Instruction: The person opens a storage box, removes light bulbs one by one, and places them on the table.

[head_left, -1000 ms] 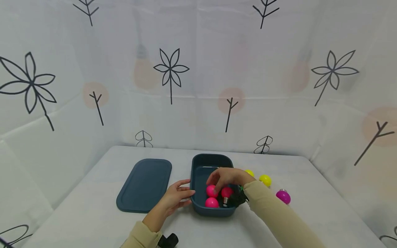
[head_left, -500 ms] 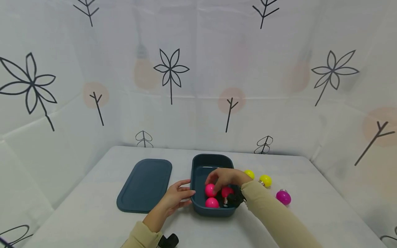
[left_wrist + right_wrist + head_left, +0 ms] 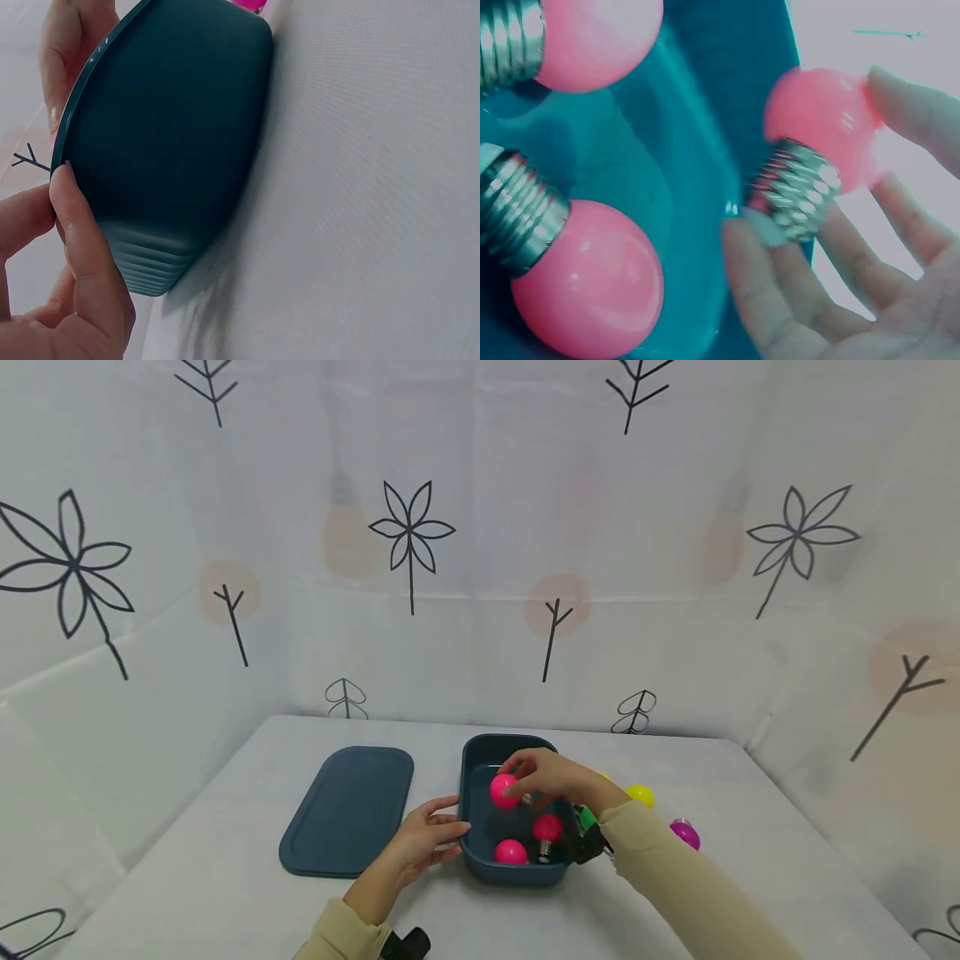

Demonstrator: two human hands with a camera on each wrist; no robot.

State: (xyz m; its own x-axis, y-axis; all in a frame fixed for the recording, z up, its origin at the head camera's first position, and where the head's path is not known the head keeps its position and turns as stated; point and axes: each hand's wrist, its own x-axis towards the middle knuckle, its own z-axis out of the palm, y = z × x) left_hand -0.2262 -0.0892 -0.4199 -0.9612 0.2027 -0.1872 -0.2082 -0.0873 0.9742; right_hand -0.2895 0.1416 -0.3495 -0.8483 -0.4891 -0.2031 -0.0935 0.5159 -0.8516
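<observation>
My right hand (image 3: 551,775) pinches a pink light bulb (image 3: 504,790) by its round globe, above the inside of a dark blue-green box (image 3: 517,875). The right wrist view shows the held bulb's silver screw base pointing down, fingertips right beside it. Two more pink bulbs lie in the box: one with mainly its globe showing (image 3: 511,852), the other with its screw base toward the near end (image 3: 547,827). My left hand (image 3: 420,843) rests at the box's left side. Its fingertips (image 3: 64,180) touch the rim, with the fingers fairly straight.
A flat dark blue-green lid (image 3: 348,810) lies left of the box on the white table. To the right lie a purple bulb (image 3: 685,833) and a yellow bulb (image 3: 641,795); another yellow one is mostly hidden behind my right arm. A patterned white cloth stands behind.
My right hand has lifted a pink bulb up from among the others in the box and moved it toward the box's far end. The left hand stays at the rim.
</observation>
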